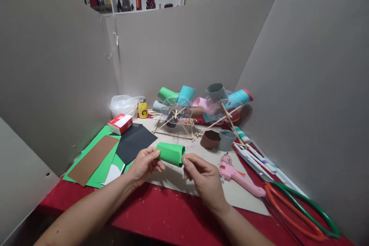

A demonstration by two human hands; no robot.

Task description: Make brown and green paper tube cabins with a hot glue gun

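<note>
A green paper roll point(171, 153) is held a little above the table between both hands. My left hand point(145, 165) pinches its left end with thumb and fingertips. My right hand point(203, 177) grips the right end, fingers curled round it. Behind them stands a wheel of wooden sticks point(175, 121) with coloured paper cups fixed round it.
Green, brown and black paper sheets point(100, 153) lie at left beside a red-and-white box point(120, 123). A pink glue gun point(239, 178), brown point(210, 139) and grey point(226, 139) paper rings, scissors with orange and green handles point(294, 207) and pens lie at right. Grey partition walls enclose the red table point(161, 215).
</note>
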